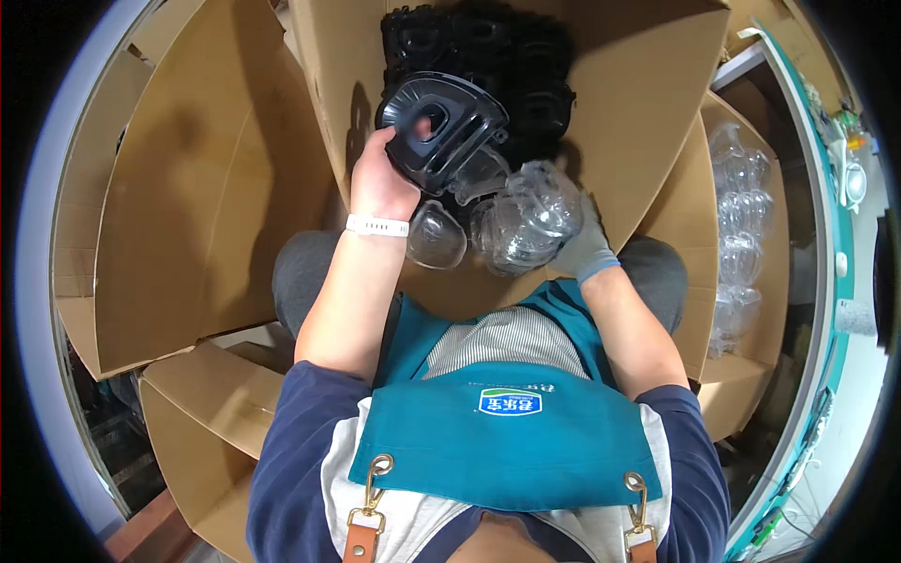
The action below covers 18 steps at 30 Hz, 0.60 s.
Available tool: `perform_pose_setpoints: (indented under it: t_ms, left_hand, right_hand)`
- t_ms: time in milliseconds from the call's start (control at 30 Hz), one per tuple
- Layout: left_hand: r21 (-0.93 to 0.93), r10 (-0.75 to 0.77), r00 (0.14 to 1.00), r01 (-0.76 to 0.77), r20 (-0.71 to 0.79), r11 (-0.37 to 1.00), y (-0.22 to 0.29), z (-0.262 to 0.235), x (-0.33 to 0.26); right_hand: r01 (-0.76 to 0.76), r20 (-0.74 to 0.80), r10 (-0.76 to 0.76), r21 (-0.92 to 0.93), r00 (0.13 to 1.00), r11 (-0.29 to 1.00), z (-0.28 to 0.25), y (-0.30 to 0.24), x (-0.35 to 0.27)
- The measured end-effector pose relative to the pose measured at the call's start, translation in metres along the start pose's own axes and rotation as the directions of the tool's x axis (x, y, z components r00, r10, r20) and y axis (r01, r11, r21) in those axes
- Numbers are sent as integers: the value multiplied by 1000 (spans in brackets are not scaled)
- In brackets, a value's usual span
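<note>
My left hand [383, 183], with a white band at the wrist, grips a black moulded plastic tray [434, 155] by its left edge. The thumb lies on top; fingers pass behind. The tray has an oval middle and ribbed slots. My right hand [584, 246], in a pale glove, is wrapped round a nested bundle of clear plastic domed shells [530, 220], its fingers mostly hidden behind them. A clear plastic piece [481, 176] lies against the tray's lower right edge; whether it is joined cannot be told. Another clear shell [437, 236] sits between my hands.
An open cardboard box [638, 94] stands in front of me, with several black trays [483, 42] packed inside. At the right, another carton holds stacked clear shells [741, 235]. Tall cardboard flaps [188, 188] rise on the left, and a lower open carton [211, 403] is beside me.
</note>
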<state>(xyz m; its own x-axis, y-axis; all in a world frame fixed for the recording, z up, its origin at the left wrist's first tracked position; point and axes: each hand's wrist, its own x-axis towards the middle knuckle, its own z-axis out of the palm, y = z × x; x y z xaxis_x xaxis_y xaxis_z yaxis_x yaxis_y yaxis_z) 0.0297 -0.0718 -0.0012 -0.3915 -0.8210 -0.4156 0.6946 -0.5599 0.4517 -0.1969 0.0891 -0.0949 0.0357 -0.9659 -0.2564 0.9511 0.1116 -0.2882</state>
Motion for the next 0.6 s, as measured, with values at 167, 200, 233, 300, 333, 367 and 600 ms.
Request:
perform_pose_setpoints:
  t_ms: [167, 200, 233, 300, 333, 367, 600]
  left_hand:
    - [-30, -12, 998, 10, -63, 1000, 3, -10, 7]
    - [-6, 32, 999, -32, -42, 999, 1, -13, 10]
    - [16, 80, 997, -79, -24, 997, -1, -15, 10]
    - [61, 118, 993, -117, -15, 991, -5, -12, 4]
    - [66, 120, 993, -120, -4, 991, -7, -10, 2]
    - [71, 124, 992, -124, 6, 990, -9, -8, 0]
    - [190, 244, 958, -269, 149, 944, -6, -4, -13]
  right_hand:
    - [51, -561, -363, -494, 744, 868, -74, 10, 11]
    - [46, -562, -361, -496, 744, 867, -77, 9, 15]
    - [25, -559, -529, -672, 639, 740, -63, 9, 21]
    - [-30, -504, -685, -815, 526, 578, -31, 13, 29]
    - [-215, -409, -700, -911, 585, 353, -10, 18, 34]
    - [-365, -322, -683, -927, 655, 86, 0, 21, 38]
    - [-229, -273, -530, -962, 803, 148, 16, 3, 46]
